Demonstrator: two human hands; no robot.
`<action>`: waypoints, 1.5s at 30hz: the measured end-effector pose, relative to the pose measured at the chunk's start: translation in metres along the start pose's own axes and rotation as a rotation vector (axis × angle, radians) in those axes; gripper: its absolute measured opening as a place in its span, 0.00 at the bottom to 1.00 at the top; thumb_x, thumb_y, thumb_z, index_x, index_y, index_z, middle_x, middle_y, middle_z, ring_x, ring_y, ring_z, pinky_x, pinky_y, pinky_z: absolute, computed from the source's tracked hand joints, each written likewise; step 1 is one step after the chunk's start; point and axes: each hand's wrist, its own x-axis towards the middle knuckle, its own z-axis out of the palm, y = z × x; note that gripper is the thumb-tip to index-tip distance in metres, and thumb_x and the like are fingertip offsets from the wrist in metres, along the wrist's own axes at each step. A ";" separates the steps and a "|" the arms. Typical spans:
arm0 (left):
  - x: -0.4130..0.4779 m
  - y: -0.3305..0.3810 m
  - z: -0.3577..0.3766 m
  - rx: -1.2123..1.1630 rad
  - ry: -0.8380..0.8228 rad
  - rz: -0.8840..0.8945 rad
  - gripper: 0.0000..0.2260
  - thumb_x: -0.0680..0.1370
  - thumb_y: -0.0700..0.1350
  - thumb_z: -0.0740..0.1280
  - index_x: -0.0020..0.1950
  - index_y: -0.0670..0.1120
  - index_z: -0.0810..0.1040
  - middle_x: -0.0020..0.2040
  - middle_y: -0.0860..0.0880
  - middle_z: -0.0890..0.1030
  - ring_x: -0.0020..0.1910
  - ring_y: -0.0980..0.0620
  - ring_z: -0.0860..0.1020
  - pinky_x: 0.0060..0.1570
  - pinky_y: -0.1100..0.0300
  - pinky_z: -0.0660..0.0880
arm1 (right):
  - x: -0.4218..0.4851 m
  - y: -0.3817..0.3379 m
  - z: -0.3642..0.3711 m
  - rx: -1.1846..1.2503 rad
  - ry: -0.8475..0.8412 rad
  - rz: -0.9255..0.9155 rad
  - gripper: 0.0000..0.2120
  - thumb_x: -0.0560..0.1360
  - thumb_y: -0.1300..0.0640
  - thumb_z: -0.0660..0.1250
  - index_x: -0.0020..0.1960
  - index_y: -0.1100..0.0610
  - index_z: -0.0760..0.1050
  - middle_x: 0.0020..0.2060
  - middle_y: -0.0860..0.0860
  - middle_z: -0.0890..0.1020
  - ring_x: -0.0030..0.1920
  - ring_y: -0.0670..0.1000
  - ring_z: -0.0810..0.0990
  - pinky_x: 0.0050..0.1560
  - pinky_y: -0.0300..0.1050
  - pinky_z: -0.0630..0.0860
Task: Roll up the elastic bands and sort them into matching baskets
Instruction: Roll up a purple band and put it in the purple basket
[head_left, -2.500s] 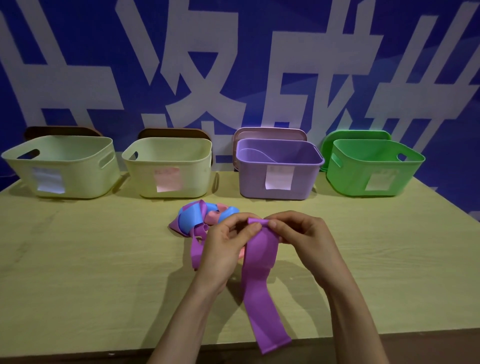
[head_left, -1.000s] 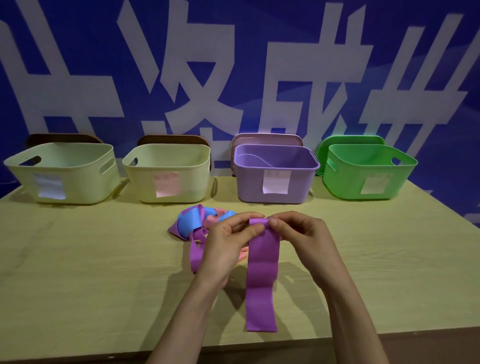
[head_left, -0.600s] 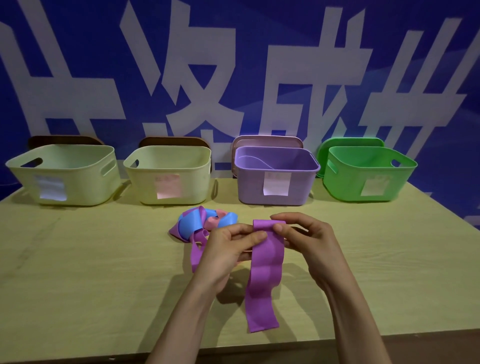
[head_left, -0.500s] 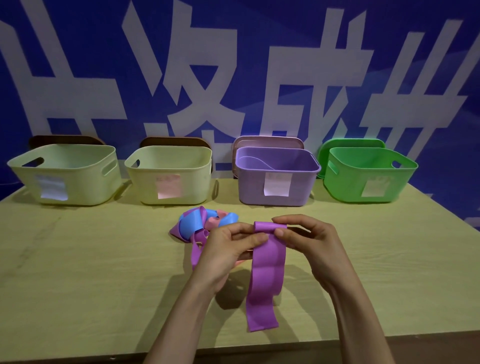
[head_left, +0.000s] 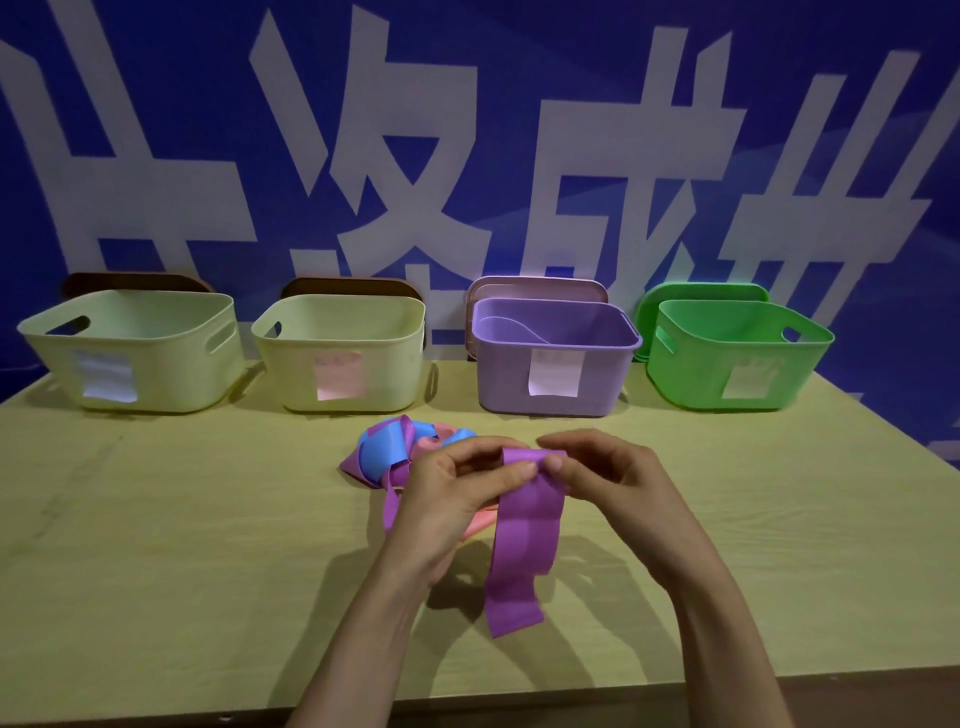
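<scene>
I hold a purple elastic band (head_left: 524, 540) up over the table's middle. Its top end is rolled into a small tube, pinched from the left by my left hand (head_left: 457, 499) and from the right by my right hand (head_left: 608, 483). The loose tail hangs down and its end lies on the table. Behind my left hand lies a tangled pile of bands (head_left: 400, 452) in blue, purple and pink. At the back stands the purple basket (head_left: 613, 374) with a paper label.
Along the back stand two pale yellow baskets (head_left: 171, 384) (head_left: 384, 384) and a green basket (head_left: 696, 374), each labelled. Lids lean behind them against the blue wall. The wooden table's front edge (head_left: 208, 712) runs close below my forearms.
The roll at the band's top has grown and the hanging tail has shortened, its end drawn up from the table's front edge. Both hands stay in the same place.
</scene>
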 end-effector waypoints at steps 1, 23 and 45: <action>0.000 -0.001 0.000 0.012 -0.001 0.006 0.08 0.68 0.33 0.72 0.45 0.42 0.83 0.38 0.47 0.84 0.40 0.54 0.82 0.38 0.66 0.76 | 0.000 0.000 0.001 -0.010 -0.010 -0.002 0.05 0.73 0.61 0.70 0.48 0.56 0.82 0.41 0.50 0.85 0.42 0.43 0.81 0.44 0.38 0.78; 0.001 -0.002 -0.003 0.028 -0.033 -0.138 0.13 0.64 0.46 0.73 0.46 0.44 0.83 0.40 0.48 0.85 0.40 0.53 0.83 0.39 0.63 0.77 | 0.008 0.005 0.006 0.091 0.081 -0.077 0.13 0.64 0.75 0.72 0.42 0.60 0.82 0.40 0.49 0.85 0.45 0.46 0.83 0.46 0.34 0.77; 0.007 -0.011 -0.005 0.032 0.002 -0.078 0.14 0.70 0.35 0.73 0.54 0.48 0.81 0.46 0.49 0.85 0.47 0.54 0.83 0.44 0.62 0.78 | 0.011 0.011 0.011 0.075 0.104 0.026 0.04 0.72 0.64 0.70 0.45 0.59 0.83 0.41 0.53 0.85 0.42 0.45 0.81 0.42 0.36 0.78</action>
